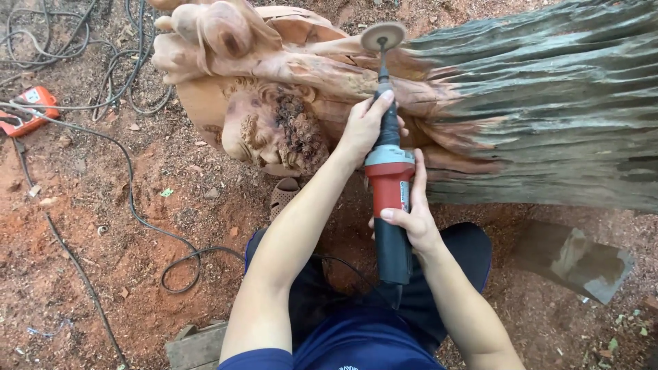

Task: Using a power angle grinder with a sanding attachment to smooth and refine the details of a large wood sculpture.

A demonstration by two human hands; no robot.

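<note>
Nearest, R hand (410,218) wraps the red/black body of the die grinder (389,185), fingers closed round it. L hand (363,127), at 12 o'clock from it, pinches the grinder's neck, closed. Sanding disc (382,35) at 12 touches the carved log (288,75). Carved face (274,130) at 9 o'clock; black cables (130,171) & orange tool (31,109) further at 9–10.

Reddish dirt ground (103,260) strewn with wood chips fills the frame under flat daylight. Black cables (130,185) snake across the left side, past an orange tool (31,108) at the upper left. A grey slab (572,260) lies at lower right.
</note>
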